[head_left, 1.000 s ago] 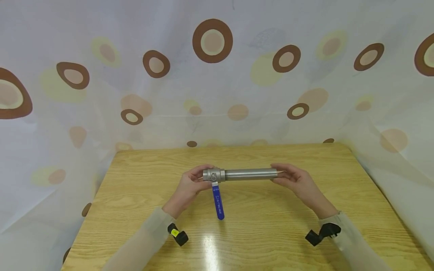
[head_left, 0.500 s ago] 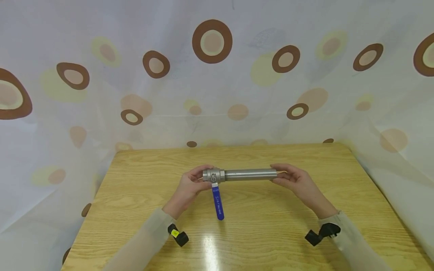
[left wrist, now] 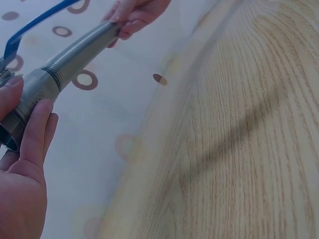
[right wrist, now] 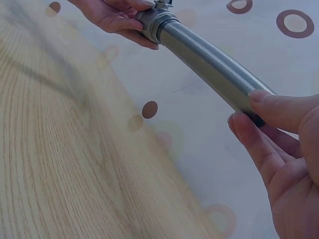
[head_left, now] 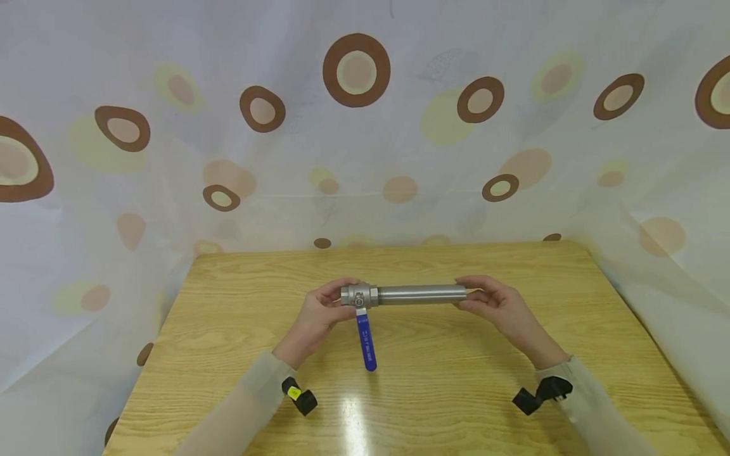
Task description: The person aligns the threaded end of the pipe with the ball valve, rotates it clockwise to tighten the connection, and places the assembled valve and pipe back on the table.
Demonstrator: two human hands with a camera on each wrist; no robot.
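Note:
A steel ball valve [head_left: 359, 294] with a blue lever handle [head_left: 367, 342] is joined to a straight metal pipe [head_left: 422, 294]; both are held level above the table. My left hand [head_left: 317, 320] grips the valve body at its left end, thumb in front and fingers behind. At the pipe's far right end, my right hand [head_left: 502, 310] pinches it between thumb and fingers. The lever points toward me, square to the pipe. A few threads [left wrist: 52, 74] show where the pipe enters the valve in the left wrist view. The valve's outer end is an open bore [left wrist: 9, 138].
Below lies a wood-grain table [head_left: 433, 399], with a bright glare spot near the front. A white curtain [head_left: 285, 152] with brown and yellow circles encloses its back and sides. Black wrist cameras [head_left: 299, 396] sit on both pale sleeves.

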